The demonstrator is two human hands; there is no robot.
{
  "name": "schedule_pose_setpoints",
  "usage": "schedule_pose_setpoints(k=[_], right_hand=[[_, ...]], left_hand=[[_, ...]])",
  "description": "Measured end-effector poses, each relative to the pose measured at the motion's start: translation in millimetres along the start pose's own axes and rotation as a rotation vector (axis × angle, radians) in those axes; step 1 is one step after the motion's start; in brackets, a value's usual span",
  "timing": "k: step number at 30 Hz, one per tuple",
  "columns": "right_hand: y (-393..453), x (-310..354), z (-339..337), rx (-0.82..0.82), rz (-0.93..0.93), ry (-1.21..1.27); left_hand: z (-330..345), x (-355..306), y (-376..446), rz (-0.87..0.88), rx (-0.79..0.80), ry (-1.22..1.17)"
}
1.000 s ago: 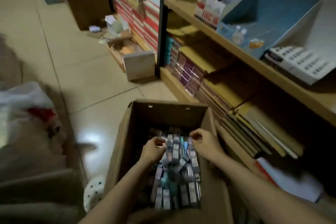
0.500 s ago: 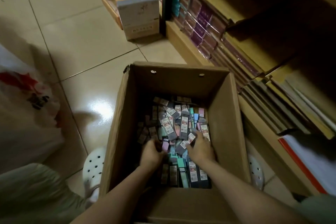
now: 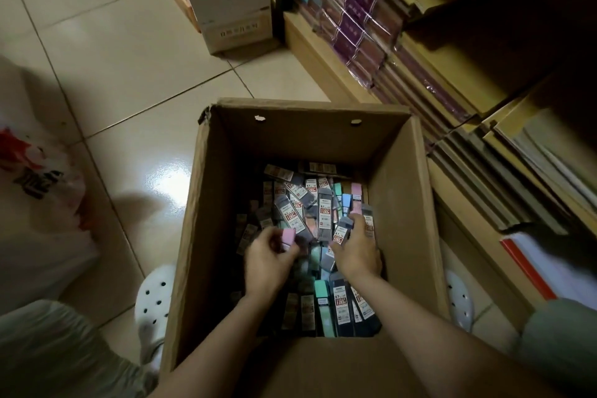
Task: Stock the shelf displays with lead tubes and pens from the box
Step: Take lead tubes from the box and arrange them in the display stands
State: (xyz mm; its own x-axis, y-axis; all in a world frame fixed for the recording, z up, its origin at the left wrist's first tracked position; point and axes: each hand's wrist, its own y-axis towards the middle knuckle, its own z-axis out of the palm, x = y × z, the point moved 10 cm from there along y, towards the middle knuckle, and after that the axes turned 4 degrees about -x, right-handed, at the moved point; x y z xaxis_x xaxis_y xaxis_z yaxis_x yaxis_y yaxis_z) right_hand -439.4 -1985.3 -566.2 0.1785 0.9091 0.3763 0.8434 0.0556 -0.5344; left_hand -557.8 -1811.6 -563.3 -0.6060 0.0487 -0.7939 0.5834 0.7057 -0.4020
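- Fingers of left hand curled round a pink-capped lead tube, lifted a little above the heap.
- Fingers of right hand curled over a grey-capped lead tube with a red label, gripped at its upper end.
- Both hands down inside the cardboard box, near its middle, close together but apart.
- Under and beyond the fingertips: loose heap of lead tubes, grey, pink, green and blue caps, criss-crossed at all angles.
- More tubes nearer than the wrists, lined up against the near wall of the box.
- No pens told apart in the heap; too dim and small to say.
- To the right of the right hand, past the box wall: lower shelf packed with wrapped purple stacks and flat packs.
- Far ahead of the fingers: small white carton on the tiled floor.
- Left of the left hand, well apart: white plastic bag with red print.
- Progress, judged: early. Box well stocked, no shelf display for tubes in view, nothing seen placed yet. Left: gathering a handful, carrying it up, filling the displays, then the pens.
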Motion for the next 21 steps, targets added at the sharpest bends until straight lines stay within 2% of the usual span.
schedule_pose_setpoints(k=[2, 5, 9, 12, 14, 18, 21], right_hand=[[3.3, 4.8, -7.2, -0.020, 0.012, 0.121], [15.8, 14.3, -22.0, -0.084, -0.011, 0.258], [33.0, 28.0, -19.9, 0.012, -0.084, 0.451], [37.8, 29.1, -8.6, 0.100, -0.053, 0.581], [39.4, 28.7, 0.5, 0.124, -0.028, 0.583], [40.8, 36.5, 12.7, 0.213, -0.039, 0.628], [39.7, 51.5, 14.1, 0.295, -0.097, 0.675]], left_hand=[[-4.2, -9.1, 9.8, -0.006, -0.025, -0.113], [0.6, -13.1, 28.4, -0.102, -0.018, -0.322], [23.4, -11.8, 45.1, -0.252, 0.080, -0.602], [32.7, -18.6, 53.6, -0.166, 0.170, -0.505], [37.4, -20.9, 55.9, -0.119, 0.231, -0.397], [50.6, -31.6, 55.9, -0.074, 0.387, -0.338], [49.1, -38.8, 62.8, -0.052, 0.393, -0.282]])
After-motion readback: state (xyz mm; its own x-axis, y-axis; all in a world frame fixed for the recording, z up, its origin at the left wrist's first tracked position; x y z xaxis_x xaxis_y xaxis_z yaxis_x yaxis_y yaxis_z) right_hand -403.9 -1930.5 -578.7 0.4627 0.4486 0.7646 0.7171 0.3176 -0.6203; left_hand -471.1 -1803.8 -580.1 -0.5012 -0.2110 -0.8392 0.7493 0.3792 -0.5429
